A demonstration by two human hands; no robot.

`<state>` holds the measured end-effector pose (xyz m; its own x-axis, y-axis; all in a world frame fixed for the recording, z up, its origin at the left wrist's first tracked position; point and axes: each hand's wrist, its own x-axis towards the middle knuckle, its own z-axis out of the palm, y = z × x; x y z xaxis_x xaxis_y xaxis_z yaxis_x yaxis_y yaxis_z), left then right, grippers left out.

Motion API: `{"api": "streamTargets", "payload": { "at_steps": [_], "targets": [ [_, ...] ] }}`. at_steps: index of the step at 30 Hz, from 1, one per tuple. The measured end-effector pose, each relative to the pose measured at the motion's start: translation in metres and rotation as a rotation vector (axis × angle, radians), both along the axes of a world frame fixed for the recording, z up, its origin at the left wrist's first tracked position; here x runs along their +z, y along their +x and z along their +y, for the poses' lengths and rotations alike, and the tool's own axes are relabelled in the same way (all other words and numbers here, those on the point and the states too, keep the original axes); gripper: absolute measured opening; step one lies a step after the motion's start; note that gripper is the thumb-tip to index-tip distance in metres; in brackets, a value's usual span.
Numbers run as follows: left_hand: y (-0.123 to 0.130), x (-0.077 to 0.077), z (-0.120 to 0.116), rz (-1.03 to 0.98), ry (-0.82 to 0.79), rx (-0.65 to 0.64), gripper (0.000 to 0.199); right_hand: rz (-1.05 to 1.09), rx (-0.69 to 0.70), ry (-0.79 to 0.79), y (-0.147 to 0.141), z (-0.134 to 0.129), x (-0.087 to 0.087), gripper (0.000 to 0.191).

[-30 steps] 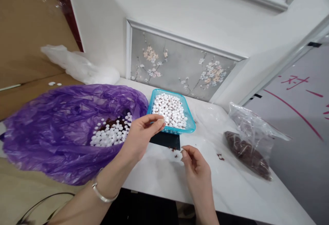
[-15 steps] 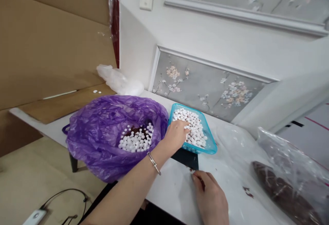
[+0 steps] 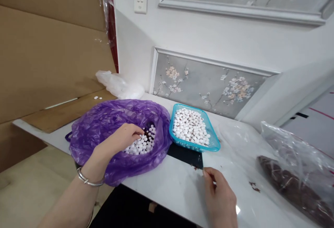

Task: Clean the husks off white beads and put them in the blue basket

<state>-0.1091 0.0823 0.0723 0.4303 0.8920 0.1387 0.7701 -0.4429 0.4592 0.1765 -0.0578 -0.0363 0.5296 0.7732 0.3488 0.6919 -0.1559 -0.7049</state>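
Observation:
My left hand (image 3: 126,137) is over the mouth of a purple plastic bag (image 3: 91,123), its fingertips pressed together beside the white balls (image 3: 141,146) inside. Whatever those fingertips hold is hidden. Some dark brown material shows among the balls in the bag. To the right of the bag stands a turquoise plastic basket (image 3: 214,141) full of small white balls (image 3: 190,125), some with reddish specks between them. Close to the corner of a black sheet (image 3: 186,156), my right hand (image 3: 220,195) pinches thumb and forefinger together low over the white table; I cannot make out what is between them.
Reddish-brown scraps (image 3: 254,187) lie on the table (image 3: 167,189). At the right is a clear bag with dark brown contents (image 3: 289,186). A whitish plastic bag (image 3: 120,85) sits at the back by the wall, near cardboard (image 3: 52,54) with small white pieces on it.
My left hand has moved left from the balls in the turquoise basket to the inside of the purple bag. My right hand stays pinched in nearly the same place. The view has shifted slightly.

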Motion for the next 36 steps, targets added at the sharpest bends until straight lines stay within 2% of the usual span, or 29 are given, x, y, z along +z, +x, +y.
{"api": "streamTargets", "payload": {
  "at_steps": [3,9,12,17,20,22,25,28,31,33,36],
  "targets": [
    [0.002,-0.015,-0.001,0.039,0.023,0.004,0.031,0.018,-0.007,-0.042,-0.003,0.000,0.004,0.026],
    [0.015,-0.034,0.006,0.060,0.045,-0.012,0.027,0.064,0.004,0.049,-0.007,0.000,0.006,0.029],
    [0.018,-0.032,0.004,0.028,0.063,-0.004,0.027,0.095,0.007,0.082,-0.007,-0.001,0.008,0.029],
    [0.026,-0.017,-0.011,-0.108,0.119,0.025,0.027,0.261,0.076,0.159,-0.005,-0.003,0.015,0.025],
    [0.038,-0.012,-0.027,-0.317,0.105,0.104,0.024,0.374,0.093,0.154,-0.002,-0.002,0.017,0.021],
    [0.050,-0.013,-0.041,-0.631,-0.095,0.132,0.020,0.419,0.113,0.149,0.001,-0.001,0.017,0.018],
    [0.074,-0.023,-0.064,-1.131,-0.629,0.086,0.020,0.515,0.167,0.140,0.002,-0.002,0.019,0.019],
    [0.095,-0.037,-0.080,-1.368,-1.027,0.051,0.023,0.633,0.229,0.129,-0.006,-0.005,0.023,0.023],
    [0.106,-0.049,-0.087,-1.464,-1.213,0.061,0.026,0.869,0.316,0.130,-0.018,-0.009,0.029,0.019],
    [0.108,-0.055,-0.087,-1.494,-1.249,0.036,0.022,0.991,0.378,0.125,-0.027,-0.011,0.034,0.015],
    [0.107,-0.060,-0.086,-1.490,-1.257,-0.042,0.014,1.008,0.438,0.128,-0.036,-0.010,0.043,0.010]
  ]
}}
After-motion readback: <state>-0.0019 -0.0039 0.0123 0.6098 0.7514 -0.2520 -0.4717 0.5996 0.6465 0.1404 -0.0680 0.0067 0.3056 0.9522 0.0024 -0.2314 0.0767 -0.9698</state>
